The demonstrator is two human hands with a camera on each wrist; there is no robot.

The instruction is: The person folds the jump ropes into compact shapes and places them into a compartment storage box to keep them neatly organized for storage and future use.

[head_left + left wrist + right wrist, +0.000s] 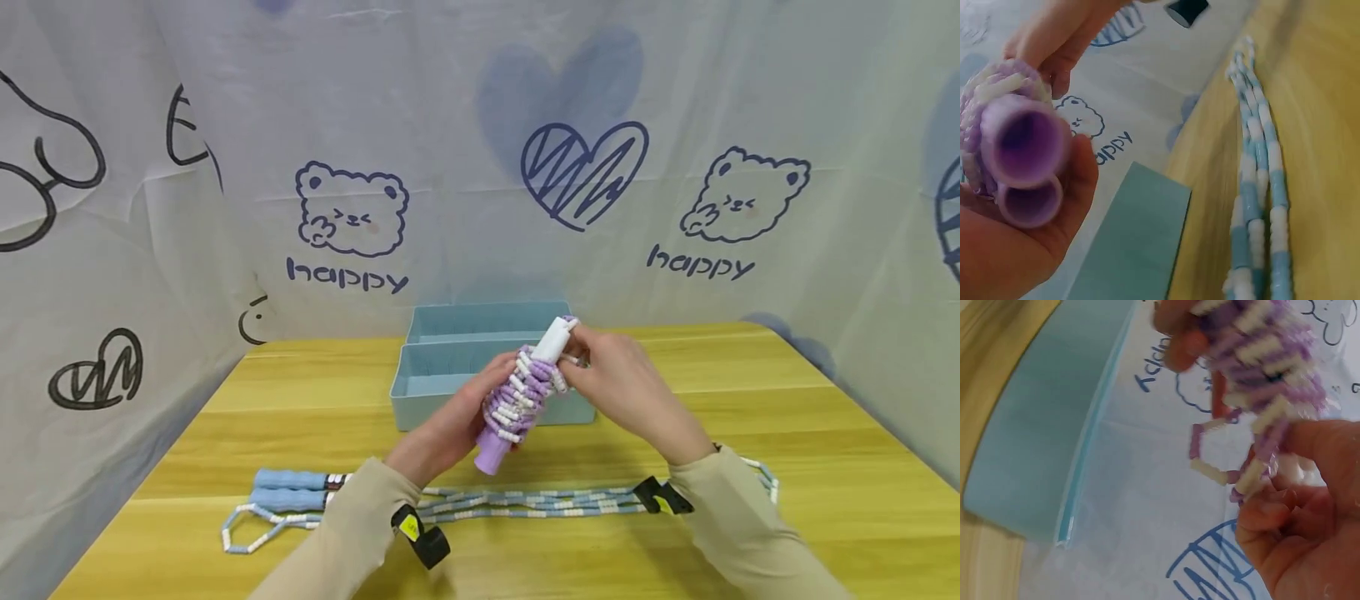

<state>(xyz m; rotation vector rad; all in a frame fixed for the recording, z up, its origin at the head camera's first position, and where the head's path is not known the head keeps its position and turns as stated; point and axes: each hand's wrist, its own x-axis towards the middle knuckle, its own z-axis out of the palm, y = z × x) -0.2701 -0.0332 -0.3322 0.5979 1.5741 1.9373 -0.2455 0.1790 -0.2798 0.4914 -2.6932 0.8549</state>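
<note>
Beige sleeves (348, 525) cross blue rope (1279, 187); a bin (435, 414) sits beyond left fingers (483, 383), which wrap bundled purple rope (519, 400); right fingers (1266, 512) pinch its strand (1249, 479).

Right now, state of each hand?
Left hand: closed, holding the wound purple-and-white beaded jump rope.
Right hand: closed, pinching a beaded strand of that rope.

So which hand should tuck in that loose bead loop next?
Probably the right hand: it pinches the purple-and-white jump rope beside the loop, while the left hand grips the wrapped handles.
</note>
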